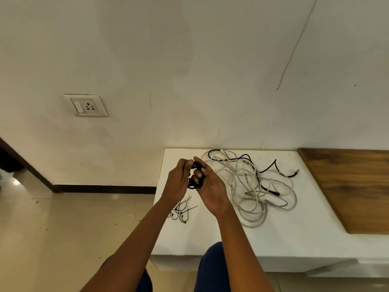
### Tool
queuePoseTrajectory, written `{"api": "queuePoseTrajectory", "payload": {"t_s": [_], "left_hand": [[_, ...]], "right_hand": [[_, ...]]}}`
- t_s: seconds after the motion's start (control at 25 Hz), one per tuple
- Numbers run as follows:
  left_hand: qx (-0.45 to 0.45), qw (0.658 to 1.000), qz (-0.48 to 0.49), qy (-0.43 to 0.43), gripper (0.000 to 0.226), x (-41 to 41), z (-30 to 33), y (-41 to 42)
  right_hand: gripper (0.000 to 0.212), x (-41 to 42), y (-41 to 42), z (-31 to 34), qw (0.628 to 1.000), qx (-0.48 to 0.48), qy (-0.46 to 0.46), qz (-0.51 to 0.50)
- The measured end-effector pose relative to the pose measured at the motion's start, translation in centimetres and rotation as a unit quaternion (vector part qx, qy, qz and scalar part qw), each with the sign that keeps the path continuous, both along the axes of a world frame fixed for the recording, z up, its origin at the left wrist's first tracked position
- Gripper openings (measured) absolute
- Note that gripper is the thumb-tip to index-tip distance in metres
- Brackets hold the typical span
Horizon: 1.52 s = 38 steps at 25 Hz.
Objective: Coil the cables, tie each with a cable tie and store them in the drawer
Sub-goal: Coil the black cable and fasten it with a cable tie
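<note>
Both hands, left [177, 179] and right [210, 186], grip coiled black cable [194, 184] above white desk [210, 234]; loose cable ties [182, 209] beneath wrists; tangled pale cables [252, 186] just right; wall socket [87, 105] left.

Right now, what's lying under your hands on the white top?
Loose black cable ties lie beneath the hands, which grip a black cable coil. The forearms cover some ties.
</note>
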<state>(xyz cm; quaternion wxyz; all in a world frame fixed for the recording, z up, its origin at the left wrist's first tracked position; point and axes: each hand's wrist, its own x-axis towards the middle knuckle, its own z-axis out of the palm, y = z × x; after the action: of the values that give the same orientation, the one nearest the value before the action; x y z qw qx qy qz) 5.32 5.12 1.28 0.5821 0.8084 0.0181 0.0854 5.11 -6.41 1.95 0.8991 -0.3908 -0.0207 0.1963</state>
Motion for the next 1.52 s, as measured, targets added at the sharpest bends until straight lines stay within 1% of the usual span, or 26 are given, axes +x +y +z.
{"api": "queuePoseTrajectory", "payload": {"t_s": [0.04,0.12,0.2,0.28,0.32,0.36,0.4,0.48,0.52,0.64,0.76,0.88,1.04,1.08,1.16,1.24,1.28,1.36,1.4,1.44,1.48,1.52], "left_hand": [[0.004,1.0,-0.007,0.017,0.03,-0.1,-0.5,0.0],[-0.002,0.998,-0.022,0.051,0.036,-0.3,-1.1,0.2],[-0.05,0.995,-0.036,0.078,0.042,-0.4,-1.3,0.8],[-0.079,0.991,-0.02,0.107,0.044,-0.3,-1.6,2.2],[-0.06,0.991,0.009,0.119,0.038,-0.2,-2.1,3.0],[-0.013,0.991,0.045,0.126,0.029,-0.2,-2.7,4.0],[0.054,0.986,0.073,0.138,0.02,-0.3,-3.4,5.0],[0.176,0.963,0.097,0.181,0.012,-0.8,-4.7,6.4],[0.206,0.952,0.097,0.204,0.013,-1.0,-5.2,6.8],[0.248,0.932,0.082,0.251,0.021,-1.3,-6.1,6.6],[0.303,0.912,0.075,0.264,0.023,-1.2,-6.7,5.9],[0.334,0.903,0.091,0.256,0.024,-1.0,-6.9,5.5],[0.379,0.891,0.087,0.234,0.015,-1.0,-6.9,4.9],[0.386,0.89,0.081,0.231,0.016,-1.0,-6.9,4.8],[0.392,0.888,0.067,0.234,0.03,-1.1,-7.2,4.7],[0.372,0.897,0.057,0.234,0.04,-1.1,-7.4,4.9],[0.347,0.907,0.058,0.232,0.042,-1.0,-7.4,5.1],[0.265,0.935,0.083,0.221,0.044,-0.6,-7.3,5.5],[0.203,0.948,0.111,0.22,0.044,-0.4,-6.9,5.5],[0.116,0.956,0.145,0.225,0.041,-0.1,-6.4,5.4],[0.002,0.955,0.181,0.233,0.037,0.1,-5.9,5.2],[-0.122,0.941,0.204,0.242,0.031,0.3,-5.3,4.8]], "right_hand": [[0.031,-0.1,0.4,-0.6,1.0,-0.002,0.015,-0.022],[0.031,-0.2,0.8,-1.5,0.997,-0.046,0.011,-0.059],[0.029,-0.2,1.0,-1.9,0.992,-0.09,-0.001,-0.093],[0.027,-0.3,1.2,-2.1,0.983,-0.117,0.026,-0.136],[0.027,-0.3,1.3,-2.3,0.977,-0.14,0.032,-0.157],[0.026,-0.4,1.3,-2.4,0.969,-0.167,0.032,-0.178],[0.026,-0.5,1.3,-2.6,0.963,-0.186,0.027,-0.195],[0.024,-0.6,0.9,-2.7,0.953,-0.205,0.027,-0.221],[0.024,-0.6,0.8,-2.8,0.95,-0.211,0.031,-0.227],[0.025,-0.7,0.7,-2.9,0.944,-0.233,0.034,-0.232],[0.025,-0.8,1.0,-2.7,0.938,-0.268,0.03,-0.218],[0.025,-0.9,1.0,-2.4,0.934,-0.297,0.031,-0.196],[0.025,-0.9,0.9,-2.2,0.932,-0.315,0.014,-0.176],[0.024,-0.9,0.9,-2.1,0.934,-0.313,0.006,-0.172],[0.022,-1.0,0.9,-2.1,0.937,-0.309,-0.008,-0.162],[0.022,-1.0,0.9,-2.3,0.939,-0.309,-0.016,-0.152],[0.022,-0.9,0.9,-2.3,0.938,-0.312,-0.016,-0.147],[0.022,-0.9,0.7,-2.6,0.936,-0.323,-0.018,-0.141],[0.021,-0.8,0.6,-2.7,0.934,-0.33,-0.027,-0.137],[0.019,-0.8,0.5,-2.8,0.925,-0.353,-0.046,-0.13],[0.019,-0.8,0.5,-3.0,0.904,-0.404,-0.078,-0.114],[0.021,-0.7,0.5,-3.3,0.87,-0.469,-0.121,-0.094]]}}
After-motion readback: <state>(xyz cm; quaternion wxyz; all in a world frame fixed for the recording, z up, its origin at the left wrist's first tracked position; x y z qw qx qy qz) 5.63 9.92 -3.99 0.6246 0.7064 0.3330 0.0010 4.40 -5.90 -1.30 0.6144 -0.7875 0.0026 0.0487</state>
